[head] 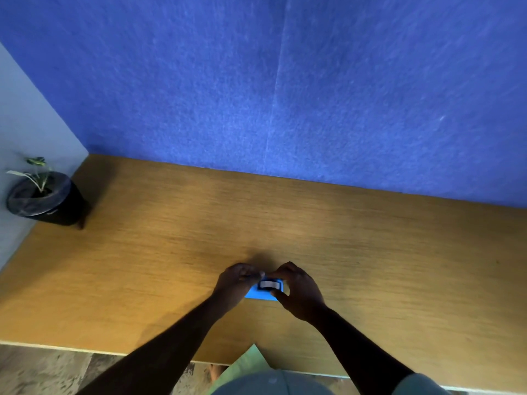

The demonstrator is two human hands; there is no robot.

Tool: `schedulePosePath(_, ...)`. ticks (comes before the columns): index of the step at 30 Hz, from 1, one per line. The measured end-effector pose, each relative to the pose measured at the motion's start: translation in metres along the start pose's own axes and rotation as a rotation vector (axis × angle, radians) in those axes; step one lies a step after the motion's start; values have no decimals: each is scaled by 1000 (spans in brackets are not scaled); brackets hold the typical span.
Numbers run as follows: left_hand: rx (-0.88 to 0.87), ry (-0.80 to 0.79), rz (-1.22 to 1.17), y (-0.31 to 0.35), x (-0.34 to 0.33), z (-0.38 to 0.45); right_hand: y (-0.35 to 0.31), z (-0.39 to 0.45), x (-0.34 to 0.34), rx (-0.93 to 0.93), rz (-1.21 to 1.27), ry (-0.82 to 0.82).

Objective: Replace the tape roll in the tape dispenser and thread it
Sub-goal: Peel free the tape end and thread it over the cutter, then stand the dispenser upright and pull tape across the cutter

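Observation:
A small blue tape dispenser [258,294] rests on the wooden table [171,252], between my two hands. A roll of tape [268,285] sits in its well, its pale band facing up. My right hand [299,292] wraps around the dispenser's right side, thumb at the front and fingers over the back. My left hand [236,279] pinches what looks like the free end of the tape [262,273] just above the dispenser's left part. The dispenser's cutter end is hidden under my left hand.
A black pot with a small plant [42,199] stands at the table's far left corner. A blue felt wall [285,95] runs along the back edge. The table's near edge lies close to my body, with green cloth [251,363] over it.

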State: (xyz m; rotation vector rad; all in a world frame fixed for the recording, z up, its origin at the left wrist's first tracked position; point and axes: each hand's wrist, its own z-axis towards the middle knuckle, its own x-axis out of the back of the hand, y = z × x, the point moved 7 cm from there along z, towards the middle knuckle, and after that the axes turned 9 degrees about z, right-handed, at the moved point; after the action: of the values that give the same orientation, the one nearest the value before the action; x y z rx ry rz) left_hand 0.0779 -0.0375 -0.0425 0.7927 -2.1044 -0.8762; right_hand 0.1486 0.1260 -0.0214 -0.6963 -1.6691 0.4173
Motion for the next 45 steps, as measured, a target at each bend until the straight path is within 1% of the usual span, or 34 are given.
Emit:
schedulePosePath(3, -16, -27, -70, -1, 0, 0, 4, -6, 0, -40, 34, 2)
schedulePosePath(5, -38, -29, -42, 1, 2, 1, 11, -13, 0, -105, 77, 43)
schedulePosePath(9, -28, -106, -6, -3, 3, 6, 34, -28, -9, -344, 282, 199)
schedulePosePath(11, -27, -126, -66, -1, 0, 9, 39, -37, -13, -481, 356, 282)
schedulePosePath(12, -30, -126, -97, 0, -2, 12, 42, -42, -15, -555, 416, 299)
schedulePosePath(13, -23, -132, -117, 0, -3, 14, 47, -46, -20, -655, 542, 301)
schedulePosePath(15, -13, -170, -112, 3, -8, 18, 48, -53, -37, -828, 953, 276)
schedulePosePath(17, -18, -209, -52, 6, -13, 19, 38, -59, -47, -945, 1264, 245)
schedulePosePath(18, -21, -225, -20, 9, -15, 18, 31, -60, -50, -969, 1369, 246)
schedulePosePath(20, -29, -260, 59, 15, -19, 15, 19, -58, -50, -964, 1495, 232)
schedulePosePath(23, -35, -276, 125, 19, -22, 15, 9, -53, -49, -947, 1566, 209)
schedulePosePath(28, -7, -254, 113, 20, -20, 16, 1, -46, -53, -911, 1736, 266)
schedulePosePath(32, 3, -213, 85, 21, -18, 16, -5, -38, -47, -849, 1765, 288)
schedulePosePath(34, -28, -197, 156, 26, -17, 14, -5, -31, -39, -796, 1689, 301)
schedulePosePath(36, -41, -166, 165, 28, -13, 15, -1, -24, -32, -772, 1554, 297)
schedulePosePath(38, -17, -146, 83, 29, -10, 16, 4, -16, -25, -760, 1388, 264)
schedulePosePath(40, 13, -151, -33, 33, -12, 17, 9, -8, -20, -744, 1287, 246)
schedulePosePath(45, 43, -107, -311, 52, -11, 24, 8, 19, -1, -621, 1185, 222)
